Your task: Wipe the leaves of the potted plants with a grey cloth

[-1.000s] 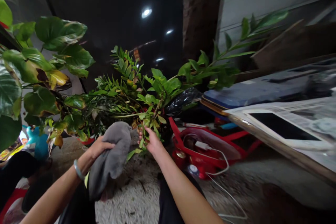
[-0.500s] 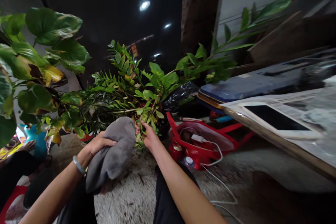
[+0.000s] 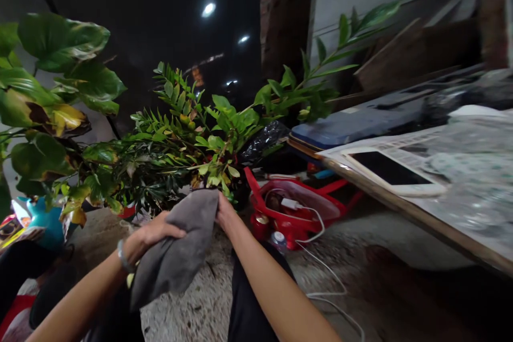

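A soft grey cloth (image 3: 180, 248) is spread between my two hands, low in front of the plants. My left hand (image 3: 158, 230), with a pale bangle at the wrist, is closed on its left part, the thumb lying on top. At the cloth's upper right edge is my right hand (image 3: 225, 211), closed on that edge; most of its fingers are hidden behind the fabric. Just beyond both hands stands a leafy green potted plant (image 3: 218, 144), its lower stems partly covered by the cloth.
A red bag (image 3: 296, 208) with a white charger and cable stands right of my right arm. Farther right, a table (image 3: 385, 214) carries a white phone-like device (image 3: 395, 171) and plastic. Large variegated leaves (image 3: 60, 91) and a turquoise object (image 3: 46, 222) are at left.
My right hand has let go of the plant stem and moved to the cloth's edge. The bunched cloth is now spread flatter. The view has shifted slightly right.
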`<state>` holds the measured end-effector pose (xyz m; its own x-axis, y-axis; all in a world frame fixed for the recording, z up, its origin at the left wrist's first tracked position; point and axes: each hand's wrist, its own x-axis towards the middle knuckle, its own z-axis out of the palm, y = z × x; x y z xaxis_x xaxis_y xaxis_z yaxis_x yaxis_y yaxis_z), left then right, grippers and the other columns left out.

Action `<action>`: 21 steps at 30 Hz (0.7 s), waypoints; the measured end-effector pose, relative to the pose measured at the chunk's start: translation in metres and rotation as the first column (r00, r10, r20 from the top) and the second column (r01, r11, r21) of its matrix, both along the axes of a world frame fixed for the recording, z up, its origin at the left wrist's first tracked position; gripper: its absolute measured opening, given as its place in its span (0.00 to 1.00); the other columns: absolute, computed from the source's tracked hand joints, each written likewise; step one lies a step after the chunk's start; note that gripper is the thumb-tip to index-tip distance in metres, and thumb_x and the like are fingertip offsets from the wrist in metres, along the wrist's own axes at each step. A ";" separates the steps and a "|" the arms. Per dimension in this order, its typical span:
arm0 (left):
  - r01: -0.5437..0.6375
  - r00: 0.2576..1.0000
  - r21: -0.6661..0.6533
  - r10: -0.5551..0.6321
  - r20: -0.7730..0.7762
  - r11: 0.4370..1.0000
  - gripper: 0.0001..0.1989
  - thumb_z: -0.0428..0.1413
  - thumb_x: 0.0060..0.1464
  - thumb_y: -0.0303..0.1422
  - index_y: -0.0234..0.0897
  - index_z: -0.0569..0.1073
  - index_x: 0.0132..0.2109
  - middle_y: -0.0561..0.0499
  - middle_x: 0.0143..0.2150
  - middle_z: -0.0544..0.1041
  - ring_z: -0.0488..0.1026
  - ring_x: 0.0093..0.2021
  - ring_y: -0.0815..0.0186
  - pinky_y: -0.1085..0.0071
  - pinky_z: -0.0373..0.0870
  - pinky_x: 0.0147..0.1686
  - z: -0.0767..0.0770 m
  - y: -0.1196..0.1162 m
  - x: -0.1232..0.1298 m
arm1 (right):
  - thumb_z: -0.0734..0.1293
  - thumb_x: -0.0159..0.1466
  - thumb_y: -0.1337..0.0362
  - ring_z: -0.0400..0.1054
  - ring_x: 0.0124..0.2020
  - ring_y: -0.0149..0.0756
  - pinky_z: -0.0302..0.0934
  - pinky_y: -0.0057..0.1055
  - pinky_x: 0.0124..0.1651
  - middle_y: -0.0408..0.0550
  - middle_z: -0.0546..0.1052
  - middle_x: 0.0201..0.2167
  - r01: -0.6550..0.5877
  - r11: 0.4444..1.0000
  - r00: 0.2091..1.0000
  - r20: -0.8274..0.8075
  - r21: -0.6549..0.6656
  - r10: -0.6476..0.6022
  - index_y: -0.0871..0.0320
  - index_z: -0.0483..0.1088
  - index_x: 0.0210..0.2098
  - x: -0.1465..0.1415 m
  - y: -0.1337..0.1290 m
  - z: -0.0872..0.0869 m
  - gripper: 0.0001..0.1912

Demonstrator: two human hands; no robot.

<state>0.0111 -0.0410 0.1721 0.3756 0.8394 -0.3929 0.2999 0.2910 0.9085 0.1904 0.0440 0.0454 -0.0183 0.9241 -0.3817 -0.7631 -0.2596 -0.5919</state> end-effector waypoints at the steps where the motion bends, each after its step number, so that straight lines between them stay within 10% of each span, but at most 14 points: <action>1: 0.008 1.000 0.001 -0.008 -0.001 1.000 0.16 0.67 0.33 0.30 0.36 0.83 0.36 0.48 0.33 0.83 0.77 0.35 0.54 0.61 0.73 0.40 0.006 -0.004 -0.009 | 0.69 0.59 0.60 0.69 0.18 0.36 0.63 0.30 0.21 0.41 0.72 0.14 -0.006 1.000 1.000 -0.003 -0.029 0.006 0.54 0.70 0.28 0.003 -0.001 0.001 0.06; 7: -0.355 0.921 0.295 0.279 0.272 0.887 0.18 0.68 0.33 0.32 0.35 0.81 0.38 0.49 0.35 0.83 0.78 0.40 0.57 0.66 0.73 0.44 0.075 0.037 -0.011 | 0.64 0.65 0.59 0.66 0.15 0.31 0.65 0.31 0.23 0.41 0.74 0.18 -0.061 0.995 0.998 -0.035 -0.073 0.059 0.55 0.69 0.30 0.010 -0.009 0.018 0.09; 12: -0.421 0.889 0.178 0.365 0.277 0.889 0.19 0.67 0.29 0.29 0.34 0.79 0.36 0.49 0.31 0.82 0.78 0.36 0.55 0.63 0.74 0.41 0.031 0.059 0.018 | 0.60 0.68 0.56 0.66 0.16 0.31 0.63 0.30 0.22 0.40 0.73 0.17 -0.046 0.996 0.997 -0.059 -0.074 0.042 0.55 0.70 0.31 0.003 -0.008 0.025 0.14; 15: -0.186 0.977 0.088 0.175 0.121 0.979 0.17 0.66 0.33 0.30 0.35 0.81 0.36 0.48 0.33 0.83 0.78 0.38 0.53 0.62 0.73 0.43 0.000 0.028 0.004 | 0.60 0.67 0.60 0.64 0.14 0.30 0.59 0.27 0.20 0.39 0.72 0.15 -0.023 0.993 0.999 -0.044 -0.112 0.018 0.55 0.69 0.31 0.003 -0.005 0.020 0.12; 18: -0.071 0.997 0.048 0.069 0.029 0.996 0.16 0.67 0.34 0.29 0.36 0.83 0.36 0.49 0.33 0.83 0.78 0.37 0.54 0.64 0.73 0.41 0.010 0.002 -0.024 | 0.62 0.66 0.62 0.64 0.14 0.29 0.59 0.26 0.20 0.39 0.72 0.15 -0.031 0.993 0.999 -0.036 -0.110 0.027 0.56 0.70 0.30 0.008 -0.005 0.014 0.09; 21: -0.261 0.962 0.189 0.237 0.138 0.947 0.18 0.69 0.31 0.29 0.35 0.82 0.36 0.49 0.34 0.83 0.78 0.37 0.55 0.65 0.74 0.40 0.047 0.012 -0.033 | 0.63 0.66 0.60 0.65 0.15 0.30 0.63 0.29 0.23 0.40 0.73 0.17 -0.055 0.996 0.998 -0.036 -0.076 0.052 0.56 0.69 0.31 0.012 -0.006 0.012 0.09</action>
